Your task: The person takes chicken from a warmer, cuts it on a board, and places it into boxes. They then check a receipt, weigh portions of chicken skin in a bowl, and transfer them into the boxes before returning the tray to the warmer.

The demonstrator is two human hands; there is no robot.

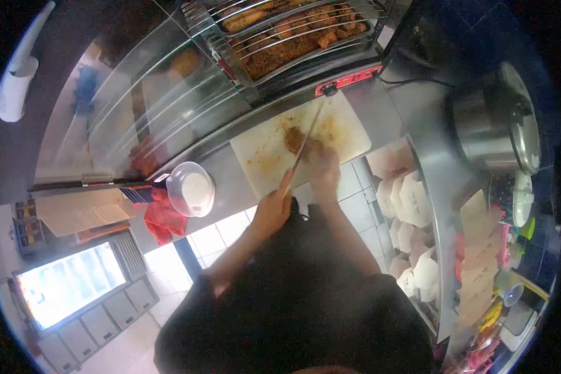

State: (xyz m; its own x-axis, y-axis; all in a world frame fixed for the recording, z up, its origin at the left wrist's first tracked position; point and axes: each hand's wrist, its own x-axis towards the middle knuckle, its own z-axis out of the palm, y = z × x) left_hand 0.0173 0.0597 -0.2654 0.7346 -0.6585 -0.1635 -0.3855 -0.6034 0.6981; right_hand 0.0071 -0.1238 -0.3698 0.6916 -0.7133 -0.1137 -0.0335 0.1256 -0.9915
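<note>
On the counter lies a white cutting board (255, 146) with brown crumbs and stains on it. My left hand (272, 210) is closed around the handle of a long knife (305, 142), whose blade slants across the board toward its far edge. A small browned, seasoned piece of food (293, 139) rests against the blade's left side; it looks like cooked meat. Close to the blade on the right, my right hand (324, 171) is over the board. Motion blurs its fingers, so I cannot make out whether they grip any food.
Behind the board stands a glass display warmer (349, 76) with trays of browned food (299, 38). A clear plastic tub (191, 189) and a red cloth (164, 218) are at left. On the right are a large metal pot (489, 128) and stacked paper boxes (411, 199).
</note>
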